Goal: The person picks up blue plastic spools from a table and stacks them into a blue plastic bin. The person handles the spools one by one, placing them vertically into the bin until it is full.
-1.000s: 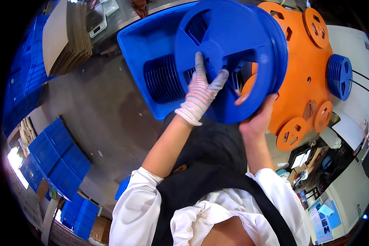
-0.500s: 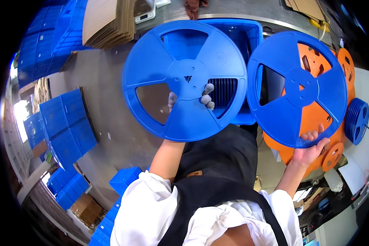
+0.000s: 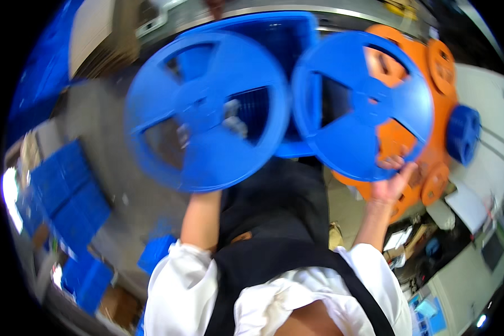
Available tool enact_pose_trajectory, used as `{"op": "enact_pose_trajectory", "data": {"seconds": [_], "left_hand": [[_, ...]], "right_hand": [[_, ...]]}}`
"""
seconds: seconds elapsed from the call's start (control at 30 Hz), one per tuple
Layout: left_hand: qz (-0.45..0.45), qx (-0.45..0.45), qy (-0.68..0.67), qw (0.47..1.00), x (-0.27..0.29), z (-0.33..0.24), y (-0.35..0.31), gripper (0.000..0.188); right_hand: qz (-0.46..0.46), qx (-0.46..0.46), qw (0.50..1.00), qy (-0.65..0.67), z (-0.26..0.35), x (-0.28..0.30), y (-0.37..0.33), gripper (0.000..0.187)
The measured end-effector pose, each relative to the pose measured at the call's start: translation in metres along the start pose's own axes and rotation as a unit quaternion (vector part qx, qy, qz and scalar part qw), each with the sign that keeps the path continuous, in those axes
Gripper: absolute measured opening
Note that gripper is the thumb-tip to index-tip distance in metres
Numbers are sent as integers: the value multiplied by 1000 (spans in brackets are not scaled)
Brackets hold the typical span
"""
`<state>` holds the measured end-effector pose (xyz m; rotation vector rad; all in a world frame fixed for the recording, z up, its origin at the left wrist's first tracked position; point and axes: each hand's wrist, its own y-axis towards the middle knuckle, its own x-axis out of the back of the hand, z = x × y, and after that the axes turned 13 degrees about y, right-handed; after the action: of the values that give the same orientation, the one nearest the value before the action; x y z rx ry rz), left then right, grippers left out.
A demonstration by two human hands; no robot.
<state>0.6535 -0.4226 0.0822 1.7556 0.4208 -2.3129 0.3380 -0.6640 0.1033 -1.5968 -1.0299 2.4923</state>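
I hold up two large blue plastic reels side by side. My left hand (image 3: pixel 234 119) is behind the left reel (image 3: pixel 210 154). Its fingertips, covered in grey, poke through two of the reel's openings and grip the part between them; the palm is hidden. My right hand (image 3: pixel 393 180) closes on the lower rim of the right reel (image 3: pixel 341 137), fingers coming through an opening and thumb below. Behind both reels stands a blue bin (image 3: pixel 297 149), with dark blue contents partly visible through the left reel's opening. The left reel is smeared by motion.
Orange reels (image 3: pixel 417 59) lie to the right, with a small blue reel (image 3: pixel 463 134) beyond them on a pale surface. A stack of cardboard (image 3: pixel 98 42) is at the upper left. Blue crates (image 3: pixel 67 187) stand in stacks along the left side.
Both reels have shifted left in view with my hands, and the left one tilts. The surroundings have also slid left as the view turned. Both hands keep their hold.
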Motion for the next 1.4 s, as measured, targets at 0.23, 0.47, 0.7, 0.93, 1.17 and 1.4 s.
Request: {"op": "enact_pose_trajectory", "data": {"seconds": [0.23,0.47,0.7,0.93,1.17,1.4], "left_hand": [[-48,-61,221,972,20,-20,-18,73],[-216,-113,393,887,4,18,2,67],[-184,-24,384,904,58,2,25,42],[-227,9,344,911,35,65,51,56],[-91,69,121,986,33,64,33,74],[-40,65,100,992,46,42,38,76]], "right_hand": [[20,2,1000,-9,-18,4,3,52],[23,0,999,-47,-24,3,2,57],[117,28,961,-251,-94,-56,-18,65],[417,7,663,-621,-191,-92,-79,79],[382,123,658,-637,-129,-76,-52,66],[-1,144,574,-806,-45,123,59,79]]}}
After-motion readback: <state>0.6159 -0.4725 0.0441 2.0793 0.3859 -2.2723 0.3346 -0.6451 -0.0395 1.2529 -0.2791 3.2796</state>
